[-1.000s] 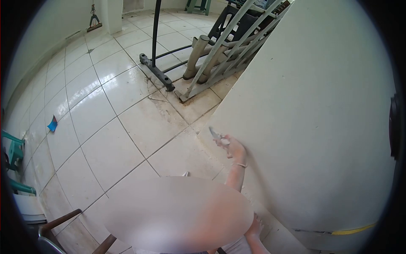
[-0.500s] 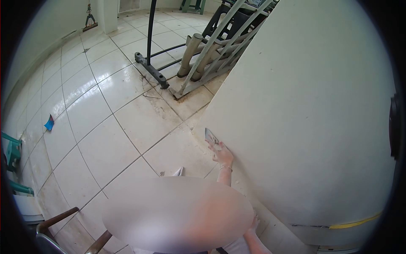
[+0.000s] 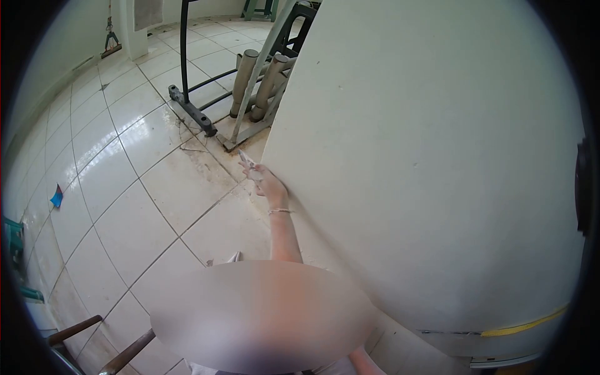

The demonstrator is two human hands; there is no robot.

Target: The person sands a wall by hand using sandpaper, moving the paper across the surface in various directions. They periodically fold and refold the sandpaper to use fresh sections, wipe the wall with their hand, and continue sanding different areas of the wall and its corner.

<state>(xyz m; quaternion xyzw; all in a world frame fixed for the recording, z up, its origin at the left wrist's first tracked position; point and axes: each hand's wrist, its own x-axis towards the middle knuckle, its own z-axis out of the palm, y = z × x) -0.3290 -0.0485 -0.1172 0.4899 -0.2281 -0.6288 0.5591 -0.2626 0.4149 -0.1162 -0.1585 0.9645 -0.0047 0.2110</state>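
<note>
My right hand (image 3: 270,185), with a band at the wrist, reaches forward along the foot of the pale wall panel (image 3: 406,156). Its fingers are closed on a thin, flat, pale grey piece (image 3: 248,159) shaped like a scraper blade, whose exact kind I cannot tell. The piece points away from me, close to the panel's left edge and just short of the metal frame's foot. Light crumbs lie on the tiles below the hand. A blurred patch covers the bottom middle and hides most of my body; my left hand does not show.
A grey metal frame (image 3: 235,133) holding thick tubes (image 3: 244,84) stands ahead, beside a black stand (image 3: 192,112). A small pointed piece (image 3: 235,257) lies on the tiled floor (image 3: 144,206). At left are a blue scrap (image 3: 57,196), green stools and brown chair legs (image 3: 128,352).
My right hand has moved forward and left along the panel's base with the flat piece, to near the frame's foot. The view has shifted to the right.
</note>
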